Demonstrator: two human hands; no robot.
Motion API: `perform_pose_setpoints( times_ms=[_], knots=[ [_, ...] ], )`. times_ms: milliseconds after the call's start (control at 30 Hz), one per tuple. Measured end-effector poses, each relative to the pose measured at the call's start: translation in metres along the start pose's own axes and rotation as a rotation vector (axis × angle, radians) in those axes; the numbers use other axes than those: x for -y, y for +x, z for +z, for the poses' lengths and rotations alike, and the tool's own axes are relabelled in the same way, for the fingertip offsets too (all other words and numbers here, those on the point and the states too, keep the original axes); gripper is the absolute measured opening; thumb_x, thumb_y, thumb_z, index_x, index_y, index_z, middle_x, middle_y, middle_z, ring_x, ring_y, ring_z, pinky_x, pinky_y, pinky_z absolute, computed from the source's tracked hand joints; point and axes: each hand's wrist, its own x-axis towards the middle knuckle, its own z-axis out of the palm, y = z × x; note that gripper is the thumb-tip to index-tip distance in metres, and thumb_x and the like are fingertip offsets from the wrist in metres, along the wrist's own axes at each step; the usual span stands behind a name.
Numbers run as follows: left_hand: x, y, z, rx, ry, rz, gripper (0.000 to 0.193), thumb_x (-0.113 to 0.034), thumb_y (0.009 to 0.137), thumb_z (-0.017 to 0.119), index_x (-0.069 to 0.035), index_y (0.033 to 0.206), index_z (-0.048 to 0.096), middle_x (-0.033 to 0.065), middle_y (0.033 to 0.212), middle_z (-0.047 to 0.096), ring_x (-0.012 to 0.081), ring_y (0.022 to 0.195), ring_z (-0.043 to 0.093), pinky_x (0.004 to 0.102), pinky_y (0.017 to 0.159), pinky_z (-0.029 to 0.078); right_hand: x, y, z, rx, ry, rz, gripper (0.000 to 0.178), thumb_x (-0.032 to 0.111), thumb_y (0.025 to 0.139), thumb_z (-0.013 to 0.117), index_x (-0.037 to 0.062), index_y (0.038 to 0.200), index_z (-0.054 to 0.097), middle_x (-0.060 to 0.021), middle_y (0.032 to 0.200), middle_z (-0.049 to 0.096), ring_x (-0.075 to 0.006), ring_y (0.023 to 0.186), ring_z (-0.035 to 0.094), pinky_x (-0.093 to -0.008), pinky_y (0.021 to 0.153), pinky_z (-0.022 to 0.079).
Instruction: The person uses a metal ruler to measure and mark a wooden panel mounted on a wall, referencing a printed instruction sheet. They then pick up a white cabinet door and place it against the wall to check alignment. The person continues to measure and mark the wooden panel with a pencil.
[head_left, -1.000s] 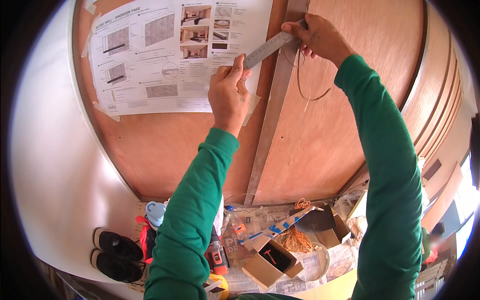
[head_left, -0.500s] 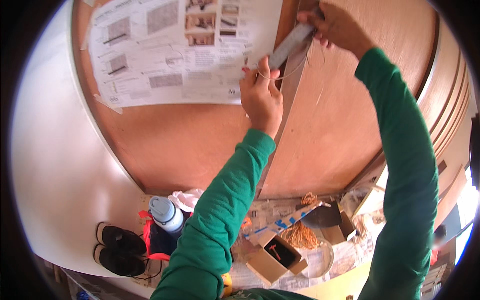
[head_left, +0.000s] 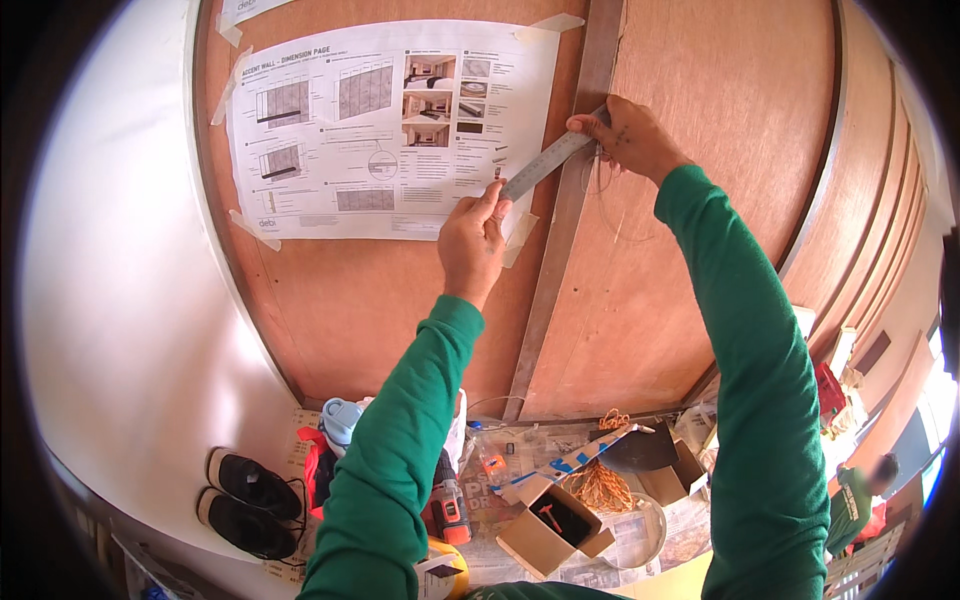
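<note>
A silver metal ruler (head_left: 549,166) is stretched slantwise between my two hands in front of a wooden panel wall. My left hand (head_left: 473,240) pinches its lower left end, fingers closed, beside the printed sheet (head_left: 300,215). Higher up, my right hand (head_left: 640,138) grips the other end, thumb on top, in front of the dark vertical strip (head_left: 545,285). A thin loose cord (head_left: 603,185) dangles below my right hand; whether the fingers hold it, I cannot tell. Tape fixes the sheet's corners to the panel.
Newspaper covers the floor below. On it lie an open cardboard box (head_left: 535,535), an orange cord bundle (head_left: 598,485), a cordless drill (head_left: 450,510) and a clear round lid (head_left: 640,530). Black shoes (head_left: 255,485) and a blue bottle (head_left: 341,420) stand left. Another person (head_left: 855,500) is far right.
The view has shifted, showing more of the sheet. Both hands with the ruler sit lower and further left in the picture. The cord loop no longer crosses my left fingers.
</note>
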Motion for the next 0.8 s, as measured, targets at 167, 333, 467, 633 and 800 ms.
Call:
perform_pose_setpoints(
  times_ms=[167, 333, 467, 633, 800],
  knots=[
    [0.009, -0.01, 0.017, -0.125, -0.087, 0.074, 0.044, 0.012, 0.093, 0.058, -0.008, 0.132, 0.067, 0.0101, 0.1, 0.07, 0.0197, 0.085, 0.072, 0.0312, 0.076, 0.06, 0.005, 0.003, 0.003, -0.059, -0.03, -0.034, 0.059, 0.052, 0.091, 0.073, -0.0051, 0.091, 0.057, -0.0122, 0.065, 0.064, -0.018, 0.052, 0.063, -0.0319, 0.046, 0.053],
    [0.01, -0.018, 0.032, -0.196, 0.029, 0.124, 0.054, 0.021, 0.087, 0.052, -0.005, 0.133, 0.065, 0.01, 0.098, 0.067, 0.0223, 0.092, 0.073, 0.0295, 0.082, 0.062, -0.005, 0.006, 0.006, -0.093, -0.053, -0.068, 0.059, 0.049, 0.09, 0.074, -0.0072, 0.084, 0.06, -0.0128, 0.059, 0.062, -0.0202, 0.048, 0.063, -0.0328, 0.044, 0.052],
    [0.006, -0.027, 0.043, -0.255, -0.045, 0.124, 0.055, 0.022, 0.084, 0.05, 0.0, 0.133, 0.063, 0.0122, 0.098, 0.065, 0.0228, 0.088, 0.072, 0.0317, 0.08, 0.061, 0.004, 0.0, 0.002, -0.014, -0.056, -0.055, 0.044, 0.038, 0.097, 0.068, -0.0049, 0.089, 0.058, -0.0113, 0.062, 0.062, -0.0181, 0.05, 0.063, -0.0319, 0.044, 0.052],
    [0.001, -0.043, 0.057, -0.285, -0.058, 0.053, 0.05, 0.02, 0.084, 0.055, 0.0, 0.13, 0.065, 0.0152, 0.101, 0.064, 0.0255, 0.092, 0.071, 0.0335, 0.081, 0.061, -0.003, 0.009, 0.0, -0.008, 0.077, -0.108, 0.049, 0.043, 0.096, 0.069, -0.0052, 0.086, 0.065, -0.0152, 0.071, 0.07, -0.0219, 0.058, 0.069, -0.0353, 0.052, 0.056],
    [-0.004, -0.044, 0.068, -0.26, -0.017, 0.02, 0.043, 0.013, 0.09, 0.06, -0.001, 0.131, 0.065, 0.0154, 0.101, 0.065, 0.0276, 0.089, 0.071, 0.0368, 0.076, 0.059, 0.0, -0.002, 0.0, -0.018, 0.014, -0.098, 0.032, 0.032, 0.099, 0.067, 0.0015, 0.096, 0.058, -0.0074, 0.067, 0.064, -0.0129, 0.048, 0.057, -0.0277, 0.044, 0.049]
  ],
)
